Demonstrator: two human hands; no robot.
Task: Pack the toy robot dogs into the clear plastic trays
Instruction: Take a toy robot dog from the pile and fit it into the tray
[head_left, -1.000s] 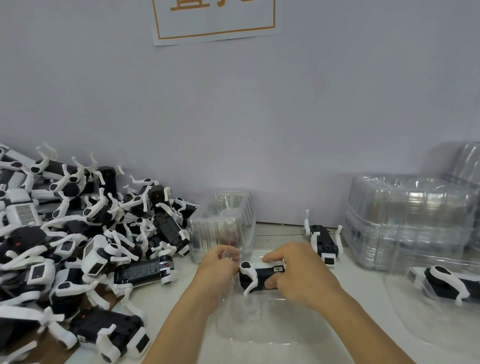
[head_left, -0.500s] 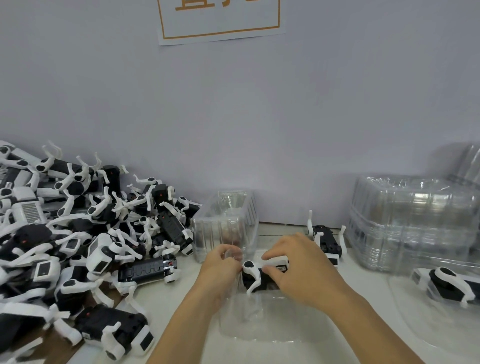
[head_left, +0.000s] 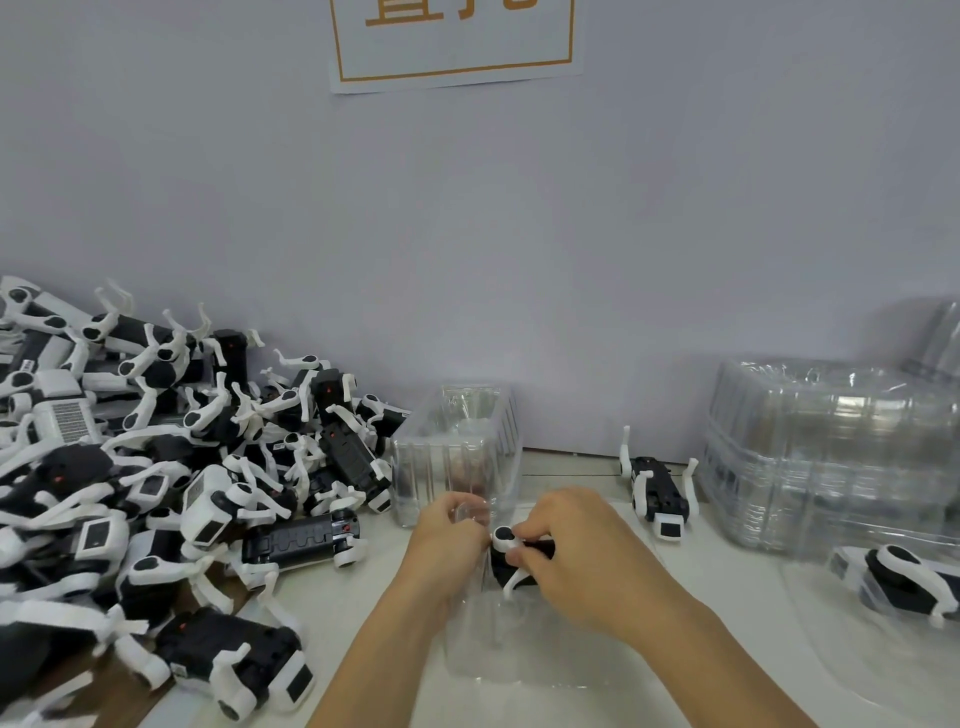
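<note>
Toy robot dogs (head_left: 156, 467), black with white legs, are lying in a tangled heap that is covering the left part of the desk (head_left: 363, 613), many of them belly up with legs sticking into the air. At the heap's right edge one dog (head_left: 301, 543) is lying on its back, its ribbed black underside facing up. Just right of the heap, an empty clear plastic tray (head_left: 457, 447) is standing against the wall.

In front of that tray, the left hand (head_left: 449, 535) is curling its fingers and pinching the upper edge of another clear tray (head_left: 498, 623), which is resting on the desk in front of the person. Right beside it, the right hand (head_left: 582, 556) is gripping a toy dog (head_left: 511, 553) with thumb and fingers curled round its black body, holding it at the tray's open top; one white leg is hanging down into the tray.

Further right, a single dog (head_left: 657, 488) is lying on its back near the wall, legs up. Beyond it, a stack of clear trays (head_left: 831, 457) is standing at the right side of the desk. In front of the stack, a packed dog (head_left: 904, 582) is lying inside a clear tray at the right edge of the view.
</note>
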